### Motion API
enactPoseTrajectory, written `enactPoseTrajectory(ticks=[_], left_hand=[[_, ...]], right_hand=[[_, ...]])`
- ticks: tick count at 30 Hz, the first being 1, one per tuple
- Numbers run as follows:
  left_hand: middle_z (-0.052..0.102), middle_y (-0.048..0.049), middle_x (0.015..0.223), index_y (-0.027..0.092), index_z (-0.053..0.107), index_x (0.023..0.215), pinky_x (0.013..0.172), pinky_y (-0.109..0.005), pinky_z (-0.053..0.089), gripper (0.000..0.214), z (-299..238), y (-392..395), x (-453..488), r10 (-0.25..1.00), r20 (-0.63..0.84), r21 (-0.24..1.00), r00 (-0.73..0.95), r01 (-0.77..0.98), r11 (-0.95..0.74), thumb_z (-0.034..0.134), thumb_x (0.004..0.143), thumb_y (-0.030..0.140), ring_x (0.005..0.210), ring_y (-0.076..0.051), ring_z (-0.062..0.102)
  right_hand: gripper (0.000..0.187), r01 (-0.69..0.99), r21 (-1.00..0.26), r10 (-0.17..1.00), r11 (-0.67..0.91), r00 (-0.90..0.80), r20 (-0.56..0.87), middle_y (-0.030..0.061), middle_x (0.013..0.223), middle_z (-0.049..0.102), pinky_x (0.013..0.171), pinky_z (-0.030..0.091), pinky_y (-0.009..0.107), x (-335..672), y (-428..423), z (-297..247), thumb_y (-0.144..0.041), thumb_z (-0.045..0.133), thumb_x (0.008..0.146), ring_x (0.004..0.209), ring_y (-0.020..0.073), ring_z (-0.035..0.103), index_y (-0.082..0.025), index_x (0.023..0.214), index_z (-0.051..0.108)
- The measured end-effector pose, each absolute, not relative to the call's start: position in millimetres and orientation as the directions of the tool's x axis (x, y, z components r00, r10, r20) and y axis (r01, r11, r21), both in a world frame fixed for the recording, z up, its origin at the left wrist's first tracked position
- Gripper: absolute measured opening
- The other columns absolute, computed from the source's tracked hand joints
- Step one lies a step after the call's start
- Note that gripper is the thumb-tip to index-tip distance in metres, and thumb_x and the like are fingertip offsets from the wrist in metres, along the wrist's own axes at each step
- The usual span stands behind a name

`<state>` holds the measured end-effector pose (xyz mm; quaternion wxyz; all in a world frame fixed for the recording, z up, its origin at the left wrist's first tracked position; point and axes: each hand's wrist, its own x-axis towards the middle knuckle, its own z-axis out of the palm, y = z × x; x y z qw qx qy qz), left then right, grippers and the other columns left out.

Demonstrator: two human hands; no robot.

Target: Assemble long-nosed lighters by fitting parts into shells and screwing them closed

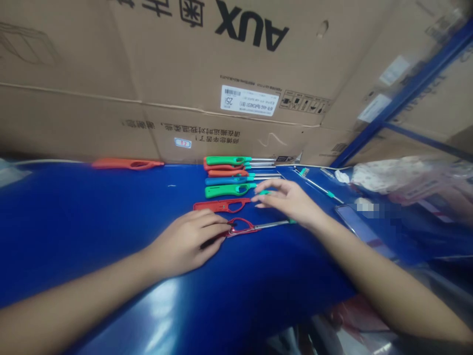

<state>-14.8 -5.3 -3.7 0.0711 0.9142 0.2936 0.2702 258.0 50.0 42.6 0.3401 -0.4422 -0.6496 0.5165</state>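
Observation:
My left hand is closed around the handle of a red long-necked lighter, hiding most of it. Its trigger loop and metal tube extend to the right, ending in a green tip. Just beyond lies a red lighter handle, its inner side seemingly exposed. My right hand hovers at this handle's right end, thumb and forefinger bent with a small gap between them. A green piece shows between those fingers. Above, a green lighter, a blue lighter and several others lie in a row.
A large cardboard box walls off the back of the blue table. An orange lighter lies along it at left. To the right are a loose metal rod with green fittings, a phone and plastic bags.

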Motion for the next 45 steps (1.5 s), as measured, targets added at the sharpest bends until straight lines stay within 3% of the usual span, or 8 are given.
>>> enactPoseTrajectory(ticks=[6, 13, 19, 29, 34, 38, 42, 45], left_hand=[[0.073, -0.0038, 0.115, 0.024, 0.068, 0.119, 0.086, -0.035, 0.055, 0.026, -2.5, -5.6, -14.9, 0.581, 0.434, 0.302, 0.689, 0.496, -0.814, 0.054, 0.098, 0.023, 0.101, -0.021, 0.068], [0.072, -0.0034, 0.116, 0.024, 0.069, 0.119, 0.089, -0.033, 0.054, 0.026, -2.6, -6.6, -15.1, 0.601, 0.427, 0.334, 0.675, 0.5, -0.799, 0.055, 0.097, 0.022, 0.102, -0.019, 0.068], [0.072, -0.0035, 0.116, 0.023, 0.068, 0.118, 0.089, -0.032, 0.053, 0.025, -2.8, -5.6, -15.0, 0.597, 0.436, 0.346, 0.674, 0.487, -0.802, 0.057, 0.096, 0.021, 0.103, -0.019, 0.068], [0.074, -0.0042, 0.112, 0.02, 0.067, 0.118, 0.089, -0.031, 0.055, 0.024, -4.7, -6.3, -15.4, 0.588, 0.475, 0.379, 0.654, 0.451, -0.808, 0.061, 0.095, 0.019, 0.099, -0.018, 0.069], [0.073, -0.0057, 0.11, 0.018, 0.067, 0.117, 0.09, -0.029, 0.055, 0.023, -7.5, -5.8, -15.2, 0.601, 0.481, 0.417, 0.638, 0.436, -0.797, 0.062, 0.094, 0.019, 0.098, -0.017, 0.069], [0.073, -0.0058, 0.109, 0.019, 0.068, 0.116, 0.089, -0.031, 0.055, 0.022, -5.2, -5.2, -14.4, 0.613, 0.458, 0.419, 0.644, 0.452, -0.788, 0.061, 0.095, 0.02, 0.099, -0.018, 0.068], [0.073, -0.0059, 0.109, 0.019, 0.069, 0.115, 0.089, -0.033, 0.055, 0.022, -4.4, -4.5, -14.9, 0.616, 0.451, 0.41, 0.645, 0.464, -0.786, 0.061, 0.094, 0.02, 0.099, -0.019, 0.068], [0.074, -0.006, 0.109, 0.019, 0.069, 0.115, 0.089, -0.033, 0.056, 0.022, -5.2, -4.4, -15.4, 0.613, 0.46, 0.401, 0.642, 0.466, -0.789, 0.061, 0.094, 0.02, 0.099, -0.019, 0.069]], right_hand=[[0.03, 0.041, -0.999, 0.904, -0.002, -0.427, -0.019, 0.0071, 0.102, 0.076, 0.099, 0.057, 0.04, 236.3, 38.9, 25.8, -0.034, 0.082, 0.077, 0.101, 0.0202, 0.073, -0.018, 0.099, 0.071], [0.039, -0.095, -0.995, 0.892, 0.009, -0.449, 0.051, 0.0062, 0.098, 0.077, 0.084, 0.061, 0.033, 239.8, 35.0, 13.5, -0.033, 0.076, 0.085, 0.089, 0.0166, 0.075, -0.02, 0.117, 0.059], [0.027, -0.059, -0.997, 0.907, 0.058, -0.413, 0.077, 0.0058, 0.089, 0.077, 0.057, 0.057, 0.024, 236.1, 31.2, 16.1, -0.035, 0.076, 0.085, 0.057, 0.0093, 0.066, -0.018, 0.099, 0.062], [0.017, 0.018, -0.967, 0.933, 0.256, -0.267, 0.242, 0.0024, 0.088, 0.068, 0.042, 0.051, 0.022, 243.3, 29.1, 21.9, -0.032, 0.082, 0.076, 0.05, 0.0059, 0.058, -0.017, 0.081, 0.075], [0.03, 0.166, -0.982, 0.958, 0.085, -0.283, 0.034, -0.0028, 0.059, 0.061, 0.044, 0.052, 0.02, 245.3, 32.2, 21.6, -0.042, 0.081, 0.077, 0.047, 0.0083, 0.057, -0.016, 0.083, 0.068], [0.034, 0.198, -0.978, 0.958, 0.065, -0.286, 0.006, -0.0028, 0.063, 0.06, 0.039, 0.047, 0.018, 246.5, 35.4, 22.0, -0.047, 0.08, 0.077, 0.048, 0.007, 0.053, -0.017, 0.08, 0.064], [0.034, 0.17, -0.983, 0.948, 0.069, -0.319, 0.011, -0.0001, 0.073, 0.064, 0.052, 0.058, 0.022, 247.7, 38.9, 19.6, -0.046, 0.084, 0.072, 0.06, 0.01, 0.061, -0.016, 0.079, 0.068], [0.035, 0.17, -0.985, 0.961, 0.029, -0.276, -0.019, -0.0013, 0.065, 0.065, 0.055, 0.06, 0.025, 247.6, 40.3, 17.9, -0.047, 0.084, 0.072, 0.055, 0.0103, 0.062, -0.016, 0.08, 0.068]])
